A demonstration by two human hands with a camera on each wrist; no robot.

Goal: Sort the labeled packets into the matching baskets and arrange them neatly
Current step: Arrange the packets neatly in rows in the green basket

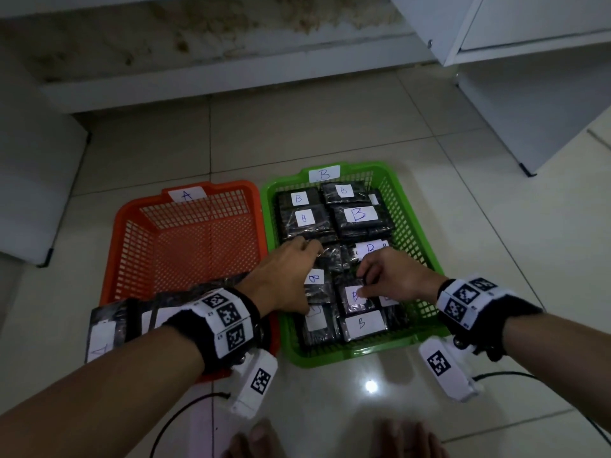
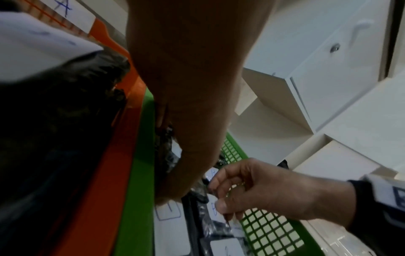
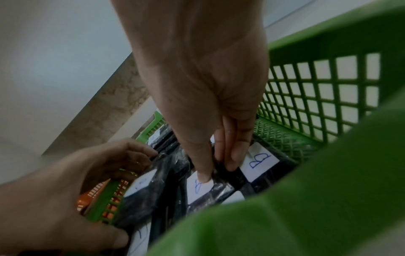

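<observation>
Head view is showing the arranging step inside the green basket (image 1: 410,226), which is carrying a "B" tag on its far rim. The B packets (image 1: 358,214) are lying in rows across the basket floor: dark, glossy plastic-wrapped blocks, each bearing a white label with a handwritten blue B. The far rows are sitting square; the near rows are looking looser, with labels at differing angles.

The right hand (image 1: 393,276) is working the near right part of the basket. Its thumb is pressing down on the label of one packet (image 3: 202,188) while the other fingers are curling over that packet's far edge, so the hand is pinching it narrowly. The left hand (image 1: 287,276) is reaching across from the left with fingers bent onto a packet in the middle row; whether it is gripping or only pressing, the pictures are not settling.

The orange basket (image 1: 129,233), tagged "A", is standing just left of the green one, touching or nearly so, with its mesh floor showing. A stack of packets (image 1: 109,325) is lying over its near left corner, under the left forearm.

Judged from this layout, the B side is nearly finished. The next move is calling for squaring the pinched packet against its neighbours, then turning to the stack at the orange basket.
</observation>
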